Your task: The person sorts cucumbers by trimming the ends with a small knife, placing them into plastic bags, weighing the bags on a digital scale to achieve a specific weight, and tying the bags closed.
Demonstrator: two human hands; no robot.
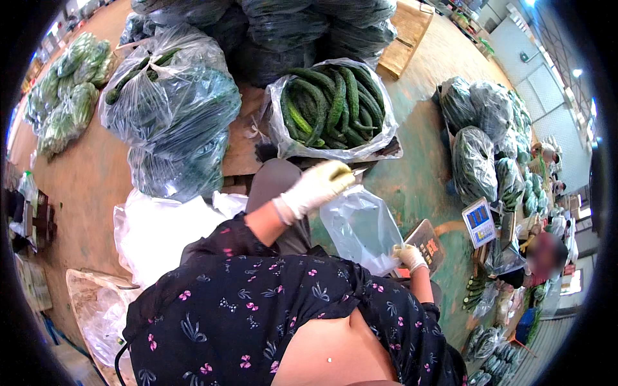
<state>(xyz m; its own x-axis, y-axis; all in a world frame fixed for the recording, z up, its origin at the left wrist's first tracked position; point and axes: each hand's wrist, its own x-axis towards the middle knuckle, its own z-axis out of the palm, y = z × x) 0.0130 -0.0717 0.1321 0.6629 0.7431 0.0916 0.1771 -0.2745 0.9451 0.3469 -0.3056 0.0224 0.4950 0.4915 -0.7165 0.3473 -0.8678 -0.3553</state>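
A clear plastic bag (360, 222) hangs spread out in front of me. My right hand (410, 256), in a pale glove, pinches its lower right edge. Over the bag's upper left corner is my left hand (322, 186), gloved in white with yellow-stained fingertips. Its fingers are drawn together, a thin pale edge shows past the tips, and I cannot make out what they hold. Just beyond, an open plastic-lined container holds several long dark green cucumbers (335, 106).
Filled plastic bags (174, 109) are piled left and behind the cucumbers. More packed bags (476, 154) stand right, near a digital scale (478, 222). A dark printed board (426, 244) lies beside my right hand. White sheeting (167, 231) lies left. Another person (547, 257) is far right.
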